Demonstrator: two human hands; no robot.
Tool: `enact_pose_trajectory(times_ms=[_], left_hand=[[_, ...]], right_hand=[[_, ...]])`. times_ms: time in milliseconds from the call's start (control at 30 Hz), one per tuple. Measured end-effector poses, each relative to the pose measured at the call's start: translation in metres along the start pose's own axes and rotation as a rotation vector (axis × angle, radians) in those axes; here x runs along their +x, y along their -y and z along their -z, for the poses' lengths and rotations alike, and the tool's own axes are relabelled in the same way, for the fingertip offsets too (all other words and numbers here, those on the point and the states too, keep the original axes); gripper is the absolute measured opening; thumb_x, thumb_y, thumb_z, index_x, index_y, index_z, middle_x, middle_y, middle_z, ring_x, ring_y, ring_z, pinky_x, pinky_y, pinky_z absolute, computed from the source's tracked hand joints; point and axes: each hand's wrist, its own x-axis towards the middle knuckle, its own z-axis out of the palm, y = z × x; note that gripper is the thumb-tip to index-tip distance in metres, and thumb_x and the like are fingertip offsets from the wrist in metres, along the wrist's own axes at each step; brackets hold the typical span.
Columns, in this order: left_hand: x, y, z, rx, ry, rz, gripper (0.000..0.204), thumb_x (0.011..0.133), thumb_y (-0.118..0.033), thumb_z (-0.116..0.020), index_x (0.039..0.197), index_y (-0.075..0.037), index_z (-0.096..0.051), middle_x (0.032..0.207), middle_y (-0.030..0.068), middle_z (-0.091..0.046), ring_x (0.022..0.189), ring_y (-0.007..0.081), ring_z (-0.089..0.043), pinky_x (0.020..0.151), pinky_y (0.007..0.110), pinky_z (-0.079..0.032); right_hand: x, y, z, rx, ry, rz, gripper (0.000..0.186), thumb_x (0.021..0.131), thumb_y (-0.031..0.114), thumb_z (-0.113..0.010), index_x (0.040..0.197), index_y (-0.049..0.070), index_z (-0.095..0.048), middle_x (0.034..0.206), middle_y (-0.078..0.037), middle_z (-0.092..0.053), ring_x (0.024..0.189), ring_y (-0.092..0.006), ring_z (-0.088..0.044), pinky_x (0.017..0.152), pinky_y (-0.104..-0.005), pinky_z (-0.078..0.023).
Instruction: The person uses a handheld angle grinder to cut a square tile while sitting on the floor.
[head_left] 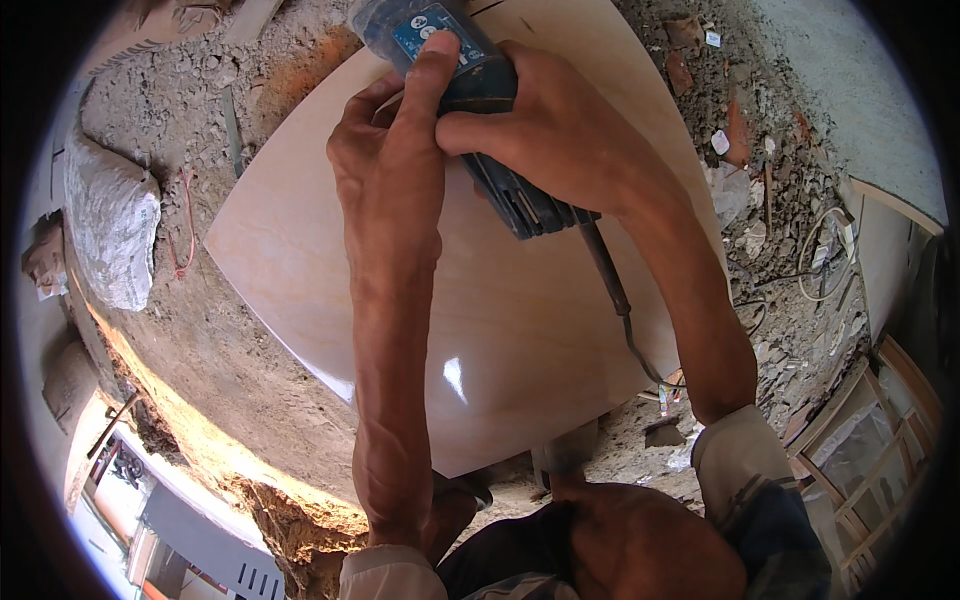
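Observation:
A large glossy cream tile (530,350) lies beneath my hands. On its far part sits a dark corded tile cutter (487,78), with a blue label on its housing. My left hand (395,125) is closed round the cutter's left side, its thumb pressed on the label. From the right, my right hand (555,125) wraps round the body, its thumb near the left hand. A black cord (605,265) leaves the rear of the tool and runs over the tile to the right. At the top, a short dark line marks the tile; the blade is hidden.
Rubble and broken bits (780,200) cover the ground right of the tile. A whitish sack (115,220) lies at the left, beside a thin red string (185,225). A wooden frame (870,470) stands at lower right. My knee (650,545) is close to the tile's near edge.

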Motion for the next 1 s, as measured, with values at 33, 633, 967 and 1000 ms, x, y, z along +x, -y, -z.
enact_pose_trajectory(times_ms=[33,633,967,1000], left_hand=[[0.0001,0.0005,-0.0004,-0.012,-0.001,-0.007,0.101,0.088,-0.057,-0.090,0.141,0.022,-0.053,0.121,0.0276,-0.077,0.112,0.0274,-0.076,0.103,0.034,-0.057],[-0.0024,0.0006,-0.0027,0.039,-0.010,-0.015,0.104,0.088,-0.061,-0.089,0.141,0.022,-0.055,0.123,0.0298,-0.076,0.114,0.0301,-0.076,0.103,0.036,-0.058],[-0.0037,0.0014,-0.0038,0.056,-0.013,-0.023,0.104,0.088,-0.061,-0.088,0.141,0.022,-0.055,0.122,0.0306,-0.077,0.115,0.0315,-0.076,0.104,0.037,-0.058],[-0.0038,0.0017,-0.0040,0.052,-0.013,-0.025,0.104,0.088,-0.061,-0.088,0.141,0.022,-0.055,0.122,0.0306,-0.077,0.115,0.0315,-0.076,0.104,0.037,-0.058]], right_hand=[[-0.0005,0.0015,0.0002,0.004,0.003,-0.002,0.041,0.088,0.026,-0.082,0.113,-0.004,-0.072,0.093,-0.010,-0.076,0.079,-0.0173,-0.073,0.071,-0.0338,-0.059],[-0.0021,-0.0030,0.0000,0.049,0.010,0.012,0.034,0.090,0.024,-0.081,0.109,-0.003,-0.073,0.087,-0.009,-0.075,0.073,-0.0158,-0.072,0.066,-0.0329,-0.058],[-0.0049,-0.0012,0.0022,0.032,0.007,0.002,0.035,0.090,0.024,-0.080,0.110,-0.003,-0.073,0.087,-0.009,-0.075,0.073,-0.0155,-0.072,0.065,-0.0324,-0.059],[-0.0048,-0.0022,0.0023,0.029,0.008,0.000,0.035,0.090,0.024,-0.080,0.111,-0.003,-0.073,0.087,-0.009,-0.075,0.073,-0.0156,-0.073,0.066,-0.0325,-0.059]])
